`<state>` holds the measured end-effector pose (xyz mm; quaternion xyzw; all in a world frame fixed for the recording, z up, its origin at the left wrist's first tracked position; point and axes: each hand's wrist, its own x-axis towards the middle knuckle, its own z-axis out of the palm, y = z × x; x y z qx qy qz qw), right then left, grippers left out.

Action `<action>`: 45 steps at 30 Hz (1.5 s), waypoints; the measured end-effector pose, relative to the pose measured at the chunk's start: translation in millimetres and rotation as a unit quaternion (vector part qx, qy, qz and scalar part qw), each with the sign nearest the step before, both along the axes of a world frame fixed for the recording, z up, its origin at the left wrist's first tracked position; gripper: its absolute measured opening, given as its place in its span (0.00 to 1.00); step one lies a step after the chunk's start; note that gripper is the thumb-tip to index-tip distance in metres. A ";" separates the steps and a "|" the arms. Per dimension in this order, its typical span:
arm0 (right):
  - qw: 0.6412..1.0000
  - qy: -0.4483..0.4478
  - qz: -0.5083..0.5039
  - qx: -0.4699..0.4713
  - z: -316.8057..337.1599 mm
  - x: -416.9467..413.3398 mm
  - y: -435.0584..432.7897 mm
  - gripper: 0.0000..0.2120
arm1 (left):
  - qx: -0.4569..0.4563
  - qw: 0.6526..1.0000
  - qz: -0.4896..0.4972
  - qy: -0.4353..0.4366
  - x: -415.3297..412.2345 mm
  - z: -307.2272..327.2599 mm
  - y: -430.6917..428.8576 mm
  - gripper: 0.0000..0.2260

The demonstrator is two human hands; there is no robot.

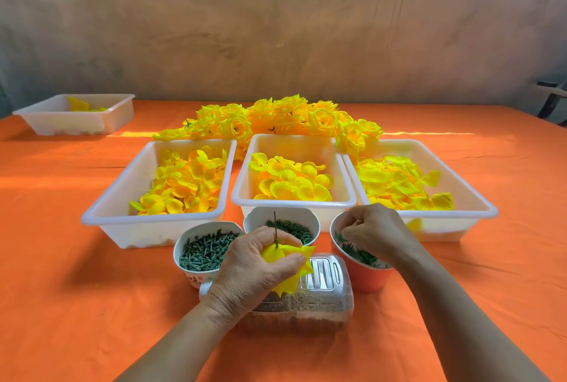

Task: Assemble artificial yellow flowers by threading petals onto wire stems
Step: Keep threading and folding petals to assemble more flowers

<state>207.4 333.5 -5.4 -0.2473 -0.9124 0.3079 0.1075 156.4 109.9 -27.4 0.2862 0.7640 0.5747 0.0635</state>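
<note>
Yellow petals (290, 262) sit bunched on a thin wire stem (275, 228) at lower centre. The left hand (251, 268) grips them, its curled fingers covering part of them and part of the clear plastic box (325, 299) beneath. Right hand (376, 229), fingers bent, reaches into an orange cup (362, 279) of green pieces; whether it pinches one cannot be told. Beside it, two white cups (181, 268) hold green pegs (205, 251) and green rings (293, 228). Beyond stand three white trays (138, 231) of loose petals, then a heap of finished flowers (276, 118). A fourth tray (116, 119) stands upper left.
</note>
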 end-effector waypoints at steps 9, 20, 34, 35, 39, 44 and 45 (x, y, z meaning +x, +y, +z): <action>0.977 0.126 -0.086 -0.149 0.0 9.6 0.4 0.08 | 0.013 1.000 -0.003 -0.013 -0.3 0.1 -0.2 0.09; 0.945 0.192 -0.062 -0.258 -1.4 11.3 2.9 0.09 | 0.018 1.000 0.001 -0.001 -0.7 -0.8 0.5 0.08; 0.827 0.228 0.026 -0.513 33.2 20.9 -26.7 0.11 | 0.016 1.000 -0.005 -0.004 -1.3 -2.6 0.8 0.09; 0.817 0.235 0.042 -0.524 38.9 21.5 -34.3 0.10 | 0.013 1.000 -0.003 -0.002 -1.4 -2.6 0.8 0.09; 0.791 0.249 0.119 -0.546 59.3 22.0 -65.7 0.11 | 0.009 1.000 -0.005 -0.009 -1.7 -2.4 0.0 0.10; 0.812 0.231 0.189 -0.502 68.5 20.1 -94.6 0.10 | 0.013 1.000 -0.006 -0.016 -1.6 -3.2 -1.1 0.13; 0.818 0.227 0.193 -0.492 68.4 19.4 -98.6 0.11 | 0.016 1.000 -0.008 -0.017 -1.7 -3.4 -1.3 0.13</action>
